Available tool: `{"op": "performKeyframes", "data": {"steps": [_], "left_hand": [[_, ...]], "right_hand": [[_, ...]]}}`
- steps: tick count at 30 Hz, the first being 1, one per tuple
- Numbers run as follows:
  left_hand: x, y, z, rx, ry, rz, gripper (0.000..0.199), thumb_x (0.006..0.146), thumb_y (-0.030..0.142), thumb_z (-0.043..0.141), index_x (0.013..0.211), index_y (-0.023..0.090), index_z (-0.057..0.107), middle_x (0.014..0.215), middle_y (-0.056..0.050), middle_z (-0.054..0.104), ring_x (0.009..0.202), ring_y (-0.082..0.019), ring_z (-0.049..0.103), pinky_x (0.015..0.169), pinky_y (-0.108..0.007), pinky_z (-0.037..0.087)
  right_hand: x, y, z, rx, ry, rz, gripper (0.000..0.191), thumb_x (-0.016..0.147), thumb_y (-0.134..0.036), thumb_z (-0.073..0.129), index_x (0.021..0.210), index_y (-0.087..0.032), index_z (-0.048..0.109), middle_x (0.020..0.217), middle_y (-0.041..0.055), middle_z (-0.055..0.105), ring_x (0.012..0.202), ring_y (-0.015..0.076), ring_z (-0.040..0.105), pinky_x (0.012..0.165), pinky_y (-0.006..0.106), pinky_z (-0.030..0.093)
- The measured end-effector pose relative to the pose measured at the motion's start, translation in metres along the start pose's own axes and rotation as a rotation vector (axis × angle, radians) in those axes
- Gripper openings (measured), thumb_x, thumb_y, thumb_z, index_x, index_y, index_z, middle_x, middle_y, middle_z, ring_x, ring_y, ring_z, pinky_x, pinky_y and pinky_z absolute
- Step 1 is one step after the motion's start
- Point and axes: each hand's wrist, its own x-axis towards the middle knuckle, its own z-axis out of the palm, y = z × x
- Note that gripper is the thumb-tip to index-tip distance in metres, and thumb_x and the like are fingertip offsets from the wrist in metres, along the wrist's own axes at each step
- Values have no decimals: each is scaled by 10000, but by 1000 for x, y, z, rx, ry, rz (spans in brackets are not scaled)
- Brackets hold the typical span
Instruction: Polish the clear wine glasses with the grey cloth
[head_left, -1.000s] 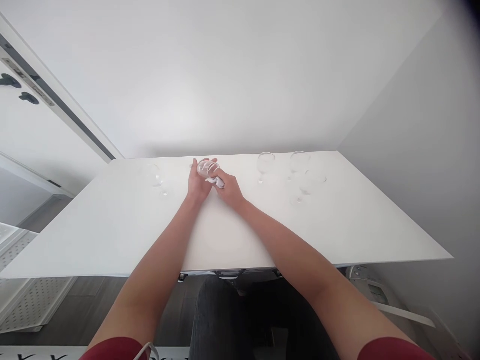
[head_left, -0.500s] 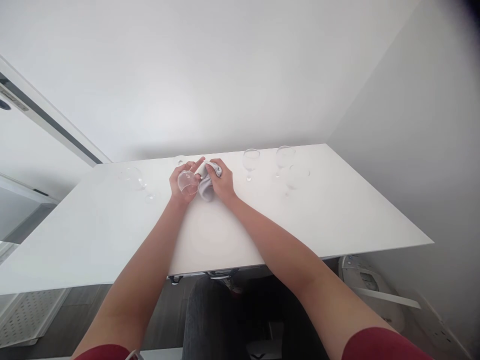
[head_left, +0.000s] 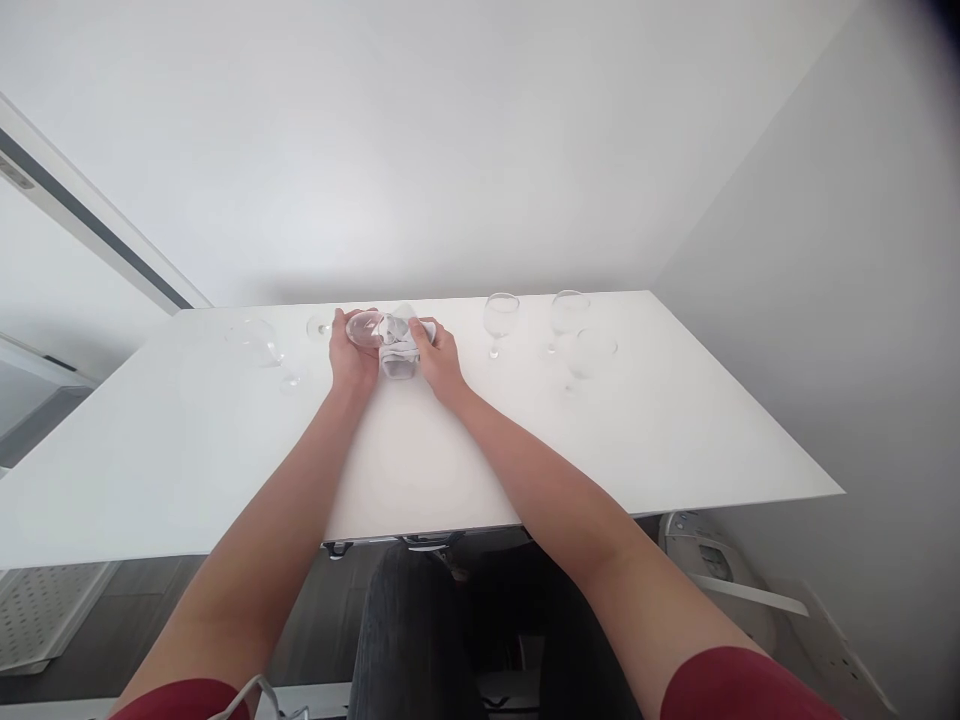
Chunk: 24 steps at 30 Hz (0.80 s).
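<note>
Tilted on its side, a clear wine glass (head_left: 364, 330) rests in my left hand (head_left: 352, 362), whose fingers curl round the bowl. A light grey cloth (head_left: 398, 358) is wrapped about the stem and foot end of the glass. My right hand (head_left: 440, 362) pinches this cloth, thumb on top, against the glass. Both hands are close together over the far part of the white table (head_left: 420, 470). The foot of the glass is mostly hidden by the cloth.
Three stemmed glasses stand to the right: one glass (head_left: 501, 316), a second glass (head_left: 570, 312) and a third glass (head_left: 592, 352). On the left, another glass (head_left: 259, 342) lies tilted, and a glass foot (head_left: 319, 328) shows beside my left hand. A wall (head_left: 420, 150) rises behind the table.
The wine glass has turned in my left hand so its bowl points left. The cloth has shifted from beside it to around its stem end.
</note>
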Motion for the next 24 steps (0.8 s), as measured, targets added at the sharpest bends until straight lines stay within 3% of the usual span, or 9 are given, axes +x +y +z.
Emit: {"op": "performKeyframes", "data": {"steps": [4, 8, 11, 15, 21, 24], "left_hand": [[-1, 2, 0, 91, 76, 142, 440, 992, 623, 647, 846, 208, 628, 950, -65, 745, 877, -139, 744, 572, -191, 456], [-7, 3, 4, 179, 60, 178, 427, 986, 602, 668, 845, 200, 655, 951, -73, 747, 878, -142, 752, 526, -186, 401], [-11, 2, 5, 240, 52, 156, 443, 960, 597, 713, 796, 191, 648, 881, -60, 735, 792, -140, 741, 483, -194, 351], [-9, -1, 3, 260, 65, 164, 447, 964, 602, 710, 790, 195, 642, 891, -57, 737, 815, -141, 742, 491, -191, 373], [-5, 0, 1, 235, 139, 200, 477, 978, 647, 664, 814, 201, 620, 907, -60, 743, 834, -147, 752, 518, -207, 391], [-6, 2, 2, 200, 143, 188, 485, 984, 668, 641, 826, 211, 607, 895, -53, 744, 823, -152, 750, 543, -221, 423]], "right_hand": [[4, 5, -4, -21, 142, -20, 453, 1009, -652, 519, 818, -266, 382, 764, -32, 437, 721, 161, 439, 677, 288, 409], [7, 11, -6, -84, 213, -47, 429, 1031, -598, 510, 825, -272, 323, 755, -44, 390, 708, 161, 412, 682, 294, 385], [7, 13, -5, -91, 163, -58, 356, 1016, -543, 554, 872, -265, 385, 785, -45, 441, 739, 150, 460, 716, 285, 413], [5, 12, -1, 48, 130, 19, 366, 971, -540, 632, 1102, -286, 403, 867, -41, 545, 763, 146, 574, 717, 283, 479], [-7, -2, 6, 219, -114, 106, 565, 899, -483, 748, 1280, -326, 362, 1044, -10, 683, 875, 168, 699, 758, 316, 583], [-13, -8, 5, 258, -259, 108, 634, 927, -441, 737, 1443, -337, 383, 1164, 21, 720, 1001, 180, 717, 864, 348, 609]]}}
